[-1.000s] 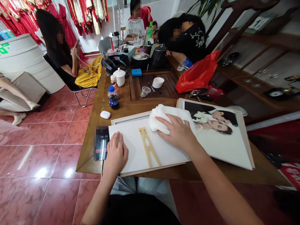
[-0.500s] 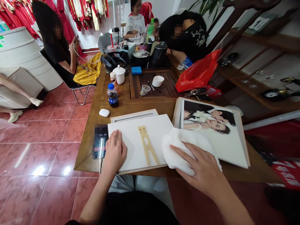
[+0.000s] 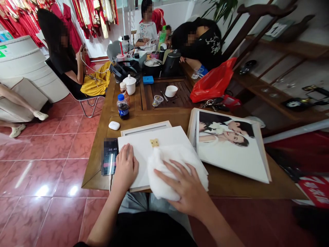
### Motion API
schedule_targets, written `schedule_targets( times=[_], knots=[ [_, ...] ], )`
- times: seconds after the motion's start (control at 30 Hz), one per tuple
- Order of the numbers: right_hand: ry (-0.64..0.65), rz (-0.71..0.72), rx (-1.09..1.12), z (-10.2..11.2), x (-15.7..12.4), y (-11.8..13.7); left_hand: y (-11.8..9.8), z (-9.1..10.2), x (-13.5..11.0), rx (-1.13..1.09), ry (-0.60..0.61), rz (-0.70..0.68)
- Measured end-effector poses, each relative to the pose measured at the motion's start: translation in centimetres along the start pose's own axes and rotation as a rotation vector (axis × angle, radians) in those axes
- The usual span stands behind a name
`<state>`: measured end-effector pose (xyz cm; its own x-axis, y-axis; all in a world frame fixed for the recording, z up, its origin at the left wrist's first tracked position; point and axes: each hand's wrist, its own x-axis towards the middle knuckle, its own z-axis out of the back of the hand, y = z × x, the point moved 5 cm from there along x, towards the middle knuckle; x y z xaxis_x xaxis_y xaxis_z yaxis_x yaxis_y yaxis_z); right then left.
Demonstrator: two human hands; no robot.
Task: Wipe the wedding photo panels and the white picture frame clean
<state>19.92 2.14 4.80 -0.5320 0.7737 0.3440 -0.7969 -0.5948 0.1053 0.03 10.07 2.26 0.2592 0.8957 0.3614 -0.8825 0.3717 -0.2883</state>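
A white board [image 3: 140, 149], the back of a picture frame, lies on the wooden table [image 3: 231, 187] in front of me. My left hand [image 3: 125, 168] rests flat on its left edge, fingers together and stretched. My right hand [image 3: 186, 190] presses a white cloth [image 3: 169, 168] onto the board's near right part, fingers spread over it. The cloth covers most of a pale wooden stand piece [image 3: 154, 142]; only its top shows. A framed wedding photo [image 3: 231, 147] lies to the right.
A phone showing a timer [image 3: 110, 160] lies left of the board, a white earbud case [image 3: 114, 125] beyond it. Bottles [image 3: 123, 107], a teapot, cups, a kettle and a red plastic bag [image 3: 213, 84] crowd the far table. Several people sit around the far end.
My right hand has swept the cloth from the board's far right corner down to its near edge, then left over the wooden piece. The left hand has stayed put.
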Motion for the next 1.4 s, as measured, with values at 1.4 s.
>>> schedule_targets(
  times=[1.4],
  knots=[
    [0.088, -0.217, -0.116, -1.4, 6.3, -9.7, -0.1, -0.1, -0.3, -0.023, -0.014, -0.004]
  ],
)
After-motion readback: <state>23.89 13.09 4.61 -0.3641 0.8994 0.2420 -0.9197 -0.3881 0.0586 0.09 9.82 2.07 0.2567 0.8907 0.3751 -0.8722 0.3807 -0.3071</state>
